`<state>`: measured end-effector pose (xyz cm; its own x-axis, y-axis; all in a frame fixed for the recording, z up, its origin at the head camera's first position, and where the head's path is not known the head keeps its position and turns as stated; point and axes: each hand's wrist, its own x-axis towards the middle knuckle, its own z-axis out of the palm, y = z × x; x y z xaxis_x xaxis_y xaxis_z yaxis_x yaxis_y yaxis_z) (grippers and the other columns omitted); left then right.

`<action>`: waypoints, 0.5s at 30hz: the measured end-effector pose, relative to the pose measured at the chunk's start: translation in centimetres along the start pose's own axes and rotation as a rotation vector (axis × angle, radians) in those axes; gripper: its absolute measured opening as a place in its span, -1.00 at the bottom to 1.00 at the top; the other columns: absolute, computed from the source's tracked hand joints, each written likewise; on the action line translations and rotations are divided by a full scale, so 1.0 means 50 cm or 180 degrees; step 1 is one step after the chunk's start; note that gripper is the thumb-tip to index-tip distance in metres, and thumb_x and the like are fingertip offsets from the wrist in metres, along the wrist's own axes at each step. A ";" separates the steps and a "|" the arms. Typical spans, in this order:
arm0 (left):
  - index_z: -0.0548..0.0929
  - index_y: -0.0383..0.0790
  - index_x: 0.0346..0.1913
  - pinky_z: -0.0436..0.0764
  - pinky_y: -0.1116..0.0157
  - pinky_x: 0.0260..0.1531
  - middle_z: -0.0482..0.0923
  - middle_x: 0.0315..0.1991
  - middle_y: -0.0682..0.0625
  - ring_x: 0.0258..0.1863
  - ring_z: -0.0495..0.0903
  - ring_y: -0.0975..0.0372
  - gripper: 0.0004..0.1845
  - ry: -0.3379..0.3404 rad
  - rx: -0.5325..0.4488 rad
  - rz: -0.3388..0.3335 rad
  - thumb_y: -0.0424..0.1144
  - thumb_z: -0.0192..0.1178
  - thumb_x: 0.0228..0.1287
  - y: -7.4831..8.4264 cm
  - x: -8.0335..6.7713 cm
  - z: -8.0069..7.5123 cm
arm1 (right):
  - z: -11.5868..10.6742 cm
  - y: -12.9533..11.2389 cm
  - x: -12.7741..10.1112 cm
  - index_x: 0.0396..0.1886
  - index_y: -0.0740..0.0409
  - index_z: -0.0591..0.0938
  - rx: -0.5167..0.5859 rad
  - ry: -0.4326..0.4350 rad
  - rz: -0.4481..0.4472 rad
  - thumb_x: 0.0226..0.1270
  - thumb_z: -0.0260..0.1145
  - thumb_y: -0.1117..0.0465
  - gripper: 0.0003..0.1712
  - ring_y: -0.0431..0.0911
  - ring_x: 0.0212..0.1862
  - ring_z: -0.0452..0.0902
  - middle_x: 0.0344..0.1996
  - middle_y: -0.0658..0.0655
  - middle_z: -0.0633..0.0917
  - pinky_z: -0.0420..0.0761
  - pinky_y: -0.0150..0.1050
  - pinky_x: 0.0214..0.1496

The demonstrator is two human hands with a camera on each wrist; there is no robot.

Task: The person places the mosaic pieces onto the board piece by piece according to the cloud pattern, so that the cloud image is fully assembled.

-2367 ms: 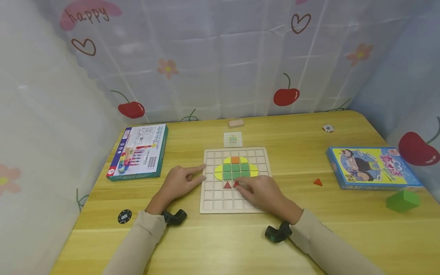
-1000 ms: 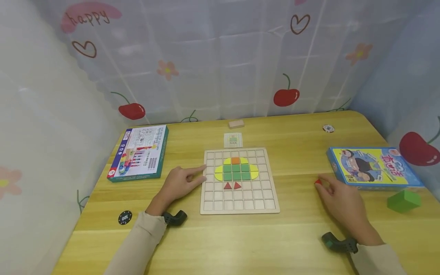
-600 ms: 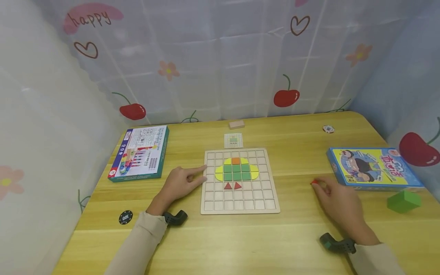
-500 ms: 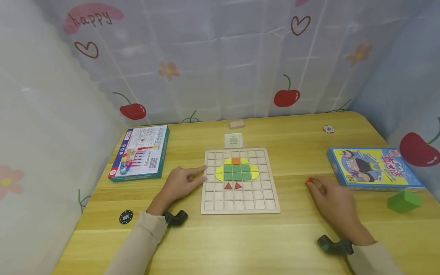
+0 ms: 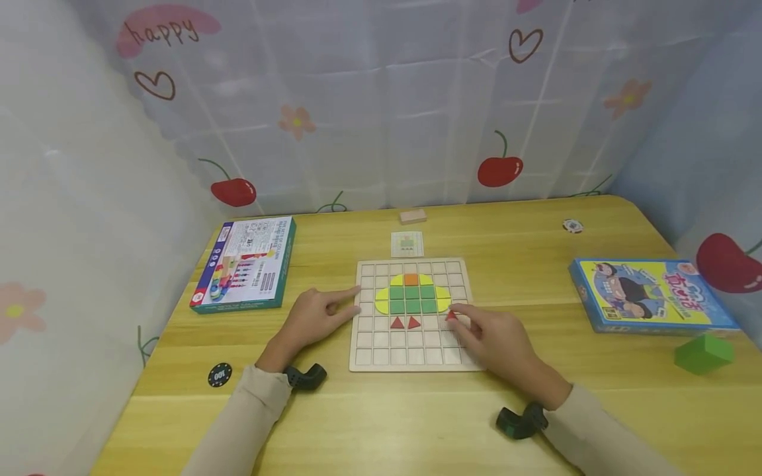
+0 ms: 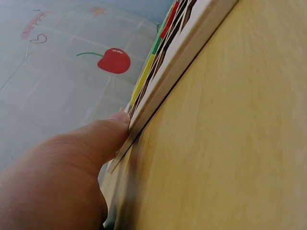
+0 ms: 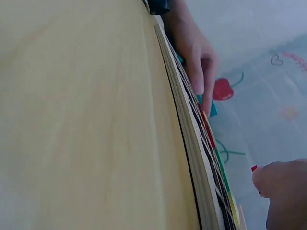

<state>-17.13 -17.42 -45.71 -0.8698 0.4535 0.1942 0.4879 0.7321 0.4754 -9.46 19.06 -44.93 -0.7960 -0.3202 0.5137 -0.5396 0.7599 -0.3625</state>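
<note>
A square wooden grid board lies mid-table. Green square tiles, yellow curved tiles and an orange square fill part of its cells. Two red triangles sit in the row below the green ones. My right hand pinches a third red triangle between thumb and finger, over the board's right side; its tip shows in the right wrist view. At the board's left edge, my left hand touches the rim with extended thumb and forefinger; the thumb shows in the left wrist view.
Behind the board lie a small pattern card and a wooden block. A puzzle box is at left, a blue-yellow box and a green block at right. Chips lie at both sides.
My right hand left the board, picked up the red triangle from the table at the right, and carried it left over the board. My left hand stayed at the board's edge.
</note>
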 end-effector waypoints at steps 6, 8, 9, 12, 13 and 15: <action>0.65 0.19 0.31 0.18 0.32 -0.63 0.16 -0.80 0.22 -0.76 0.03 0.40 -0.51 -0.0010 -0.0025 0.0023 0.21 0.25 0.40 0.002 -0.002 0.004 | 0.033 -0.027 0.024 -0.09 0.08 0.81 -0.0115 -0.0246 -0.0323 0.27 0.51 0.10 -0.74 -0.36 -0.67 0.16 -0.68 -0.15 0.58 0.16 -0.41 -0.64; 0.65 0.19 0.31 0.17 0.32 -0.64 0.15 -0.80 0.22 -0.76 0.02 0.39 -0.51 0.0002 -0.0031 0.0043 0.21 0.25 0.40 0.004 -0.001 0.002 | 0.040 -0.027 0.026 -0.10 0.08 0.82 -0.0120 -0.0241 -0.0343 0.27 0.52 0.11 -0.75 -0.36 -0.67 0.18 -0.64 -0.12 0.64 0.17 -0.42 -0.64; 0.65 0.19 0.31 0.17 0.32 -0.64 0.15 -0.80 0.22 -0.76 0.02 0.39 -0.51 0.0012 -0.0034 0.0050 0.20 0.26 0.39 0.005 -0.001 0.001 | 0.043 -0.027 0.027 -0.10 0.08 0.82 -0.0130 -0.0230 -0.0353 0.27 0.52 0.11 -0.75 -0.36 -0.68 0.18 -0.64 -0.12 0.64 0.17 -0.42 -0.64; 0.65 0.18 0.31 0.16 0.32 -0.65 0.15 -0.80 0.22 -0.76 0.02 0.39 -0.52 0.0054 -0.0044 0.0063 0.17 0.29 0.39 0.007 -0.001 -0.003 | 0.048 -0.027 0.029 -0.09 0.07 0.82 -0.0126 -0.0209 -0.0340 0.27 0.52 0.10 -0.74 -0.36 -0.69 0.14 -0.68 -0.14 0.60 0.15 -0.41 -0.65; 0.66 0.18 0.30 0.16 0.32 -0.65 0.15 -0.80 0.22 -0.76 0.02 0.39 -0.52 0.0065 -0.0038 0.0060 0.16 0.29 0.39 0.007 -0.002 -0.004 | 0.049 -0.027 0.029 -0.08 0.07 0.82 -0.0122 -0.0218 -0.0333 0.27 0.51 0.10 -0.74 -0.36 -0.69 0.12 -0.70 -0.16 0.56 0.14 -0.40 -0.65; 0.66 0.18 0.30 0.16 0.33 -0.65 0.14 -0.81 0.22 -0.76 0.01 0.39 -0.53 0.0064 -0.0041 0.0052 0.14 0.30 0.39 0.007 -0.003 -0.003 | 0.051 -0.026 0.028 -0.05 0.07 0.81 -0.0092 -0.0246 -0.0309 0.29 0.50 0.09 -0.72 -0.37 -0.69 0.08 -0.73 -0.19 0.50 0.12 -0.40 -0.64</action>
